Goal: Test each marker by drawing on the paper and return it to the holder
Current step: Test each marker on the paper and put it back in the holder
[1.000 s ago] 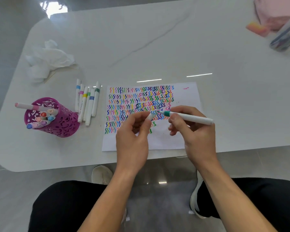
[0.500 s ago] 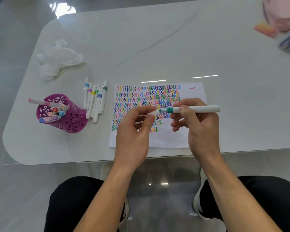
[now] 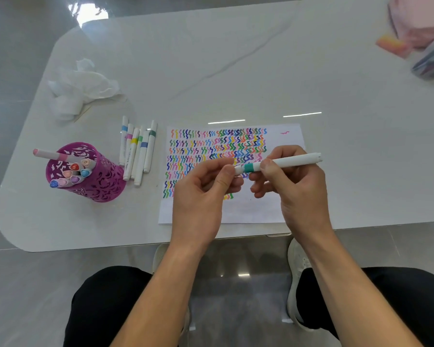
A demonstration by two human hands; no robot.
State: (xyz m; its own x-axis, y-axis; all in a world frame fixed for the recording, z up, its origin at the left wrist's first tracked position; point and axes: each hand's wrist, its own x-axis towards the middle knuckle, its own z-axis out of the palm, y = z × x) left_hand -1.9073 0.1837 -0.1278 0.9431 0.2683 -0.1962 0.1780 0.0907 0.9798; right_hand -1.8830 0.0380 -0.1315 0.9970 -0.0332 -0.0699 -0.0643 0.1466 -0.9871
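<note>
A white marker with a teal band (image 3: 288,162) lies level between both hands, above the paper (image 3: 256,209). My right hand (image 3: 296,186) grips its barrel. My left hand (image 3: 206,194) pinches the white cap (image 3: 238,169), which sits on the marker's left end. The paper carries rows of coloured squiggles. A purple cut-out holder (image 3: 103,181) stands at the left with several markers in it, one pink-banded marker (image 3: 53,155) leaning out over its rim. Several white markers (image 3: 138,151) lie side by side between holder and paper.
Crumpled white tissue (image 3: 80,88) lies at the table's (image 3: 236,71) far left. A pink item (image 3: 416,18), an orange-pink eraser (image 3: 392,45) and a transparent pencil case (image 3: 432,58) sit at the far right corner. My knees and white shoes show below the table's near edge.
The hands have come together: the cap in my left hand has gone from apart from the teal tip to seated on it. The marker now lies more level.
</note>
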